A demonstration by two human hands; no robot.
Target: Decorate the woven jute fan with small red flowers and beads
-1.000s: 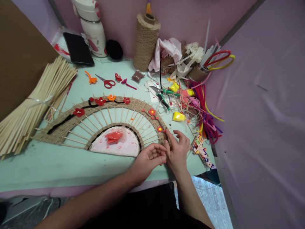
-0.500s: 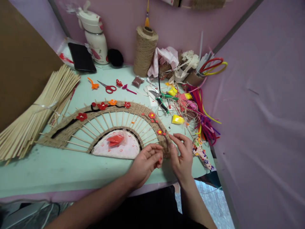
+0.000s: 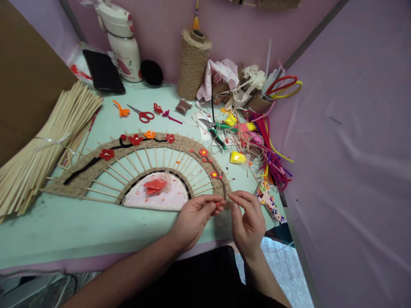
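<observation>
A fan-shaped panel (image 3: 192,143) of woven twine on wooden sticks lies flat on the table, with red and orange flowers along its band. A red lump in clear plastic (image 3: 156,186) rests on its pale half-round centre. Over the fan's lower right end, my left hand (image 3: 197,218) has its fingers curled in a pinch on a small red bit of clay (image 3: 218,204). Just to the right, my right hand (image 3: 248,220) is half curled, thumb and forefinger apart, and nothing shows between them. The two hands' fingertips are close together.
Bundled wooden sticks (image 3: 41,149) lie at the left. Red scissors (image 3: 144,115), a twine spool (image 3: 194,64), a white bottle (image 3: 123,51) and a phone (image 3: 103,70) are behind the fan. Pruning shears (image 3: 216,134), a yellow packet (image 3: 238,157) and pipe cleaners (image 3: 272,158) clutter the right.
My right hand has shifted slightly right and down. My left hand has turned a little, its fingertips reaching further right, and the red bit shows at them. The view has shifted slightly.
</observation>
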